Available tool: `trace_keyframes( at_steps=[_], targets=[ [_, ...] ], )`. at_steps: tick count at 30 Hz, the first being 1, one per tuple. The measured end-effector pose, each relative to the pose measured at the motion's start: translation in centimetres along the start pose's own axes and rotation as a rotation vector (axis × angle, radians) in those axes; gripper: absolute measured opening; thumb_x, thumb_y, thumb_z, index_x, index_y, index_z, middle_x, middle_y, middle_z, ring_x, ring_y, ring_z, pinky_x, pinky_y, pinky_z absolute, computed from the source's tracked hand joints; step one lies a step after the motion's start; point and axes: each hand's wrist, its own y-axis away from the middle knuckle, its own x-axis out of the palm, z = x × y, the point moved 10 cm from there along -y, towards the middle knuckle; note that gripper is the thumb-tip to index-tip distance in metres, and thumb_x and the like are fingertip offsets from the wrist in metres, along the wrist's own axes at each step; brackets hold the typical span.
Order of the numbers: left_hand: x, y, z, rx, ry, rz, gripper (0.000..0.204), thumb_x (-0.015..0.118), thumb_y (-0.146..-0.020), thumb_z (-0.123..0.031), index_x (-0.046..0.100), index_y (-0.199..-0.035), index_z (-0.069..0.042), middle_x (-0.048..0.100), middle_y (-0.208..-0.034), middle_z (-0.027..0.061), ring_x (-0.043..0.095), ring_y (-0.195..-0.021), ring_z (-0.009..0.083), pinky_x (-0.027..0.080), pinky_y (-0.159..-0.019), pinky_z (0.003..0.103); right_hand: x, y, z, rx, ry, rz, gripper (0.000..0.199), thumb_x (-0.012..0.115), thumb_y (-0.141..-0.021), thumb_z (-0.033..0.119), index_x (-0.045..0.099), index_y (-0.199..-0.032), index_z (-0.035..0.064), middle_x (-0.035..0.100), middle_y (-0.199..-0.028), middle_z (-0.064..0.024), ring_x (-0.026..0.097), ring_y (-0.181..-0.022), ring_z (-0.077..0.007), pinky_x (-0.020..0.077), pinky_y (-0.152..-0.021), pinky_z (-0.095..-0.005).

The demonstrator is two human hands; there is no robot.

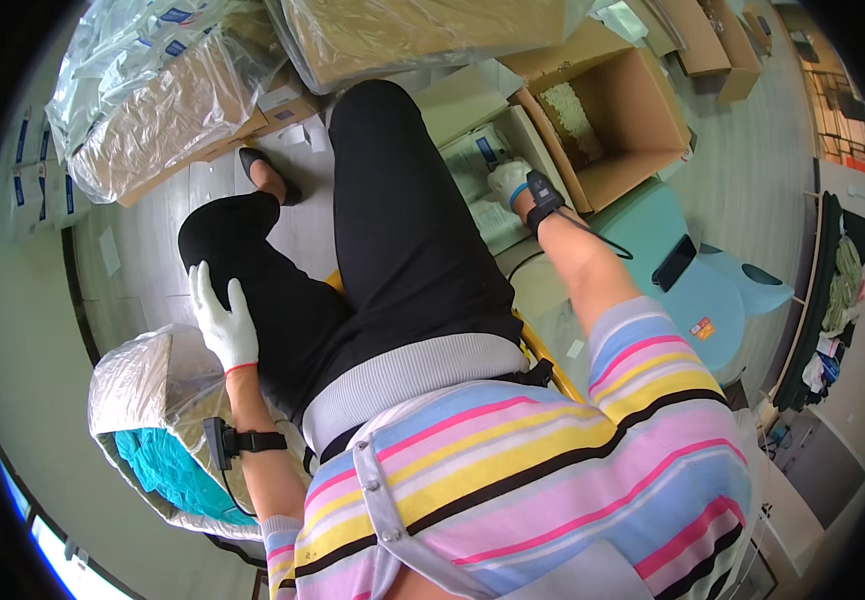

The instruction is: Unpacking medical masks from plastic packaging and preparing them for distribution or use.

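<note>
My left hand, in a white glove, lies flat with fingers spread on my black-trousered left leg. It holds nothing. My right hand, also gloved in white, reaches down past my right knee into a small open white box and rests on a clear plastic packet with a blue label. Whether its fingers grip the packet is hidden. Each wrist carries a black strap-on device.
An open brown carton with pale filler stands right of the white box. A light blue stool carries a dark phone. A plastic-lined box with teal items sits at lower left. Plastic-wrapped cartons lie ahead.
</note>
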Motion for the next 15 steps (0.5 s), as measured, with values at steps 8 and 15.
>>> trace_keyframes(
  at_steps=[8, 15],
  targets=[
    [-0.2, 0.1, 0.6, 0.000, 0.016, -0.024, 0.048, 0.060, -0.093, -0.019, 0.048, -0.138, -0.004, 0.045, -0.143, 0.0223, 0.043, -0.133, 0.0368, 0.033, -0.111, 0.043, -8.2, 7.5, -3.9, 0.008, -0.589, -0.141, 0.016, 0.062, -0.079, 0.012, 0.070, -0.093, 0.0094, 0.069, -0.096, -0.0143, 0.065, -0.092, -0.0373, 0.0508, -0.079, -0.0459],
    [0.1, -0.4, 0.9, 0.009, -0.009, 0.057, 0.049, 0.062, -0.091, -0.019, 0.050, -0.135, -0.002, 0.047, -0.141, 0.0218, 0.043, -0.133, 0.0361, 0.034, -0.110, 0.042, -12.7, 14.3, -10.6, 0.457, -0.552, -0.544, 0.003, 0.058, -0.085, 0.017, 0.060, -0.087, 0.0158, 0.062, -0.084, -0.0101, 0.065, -0.073, -0.0343, 0.0513, -0.063, -0.0454]
  ],
)
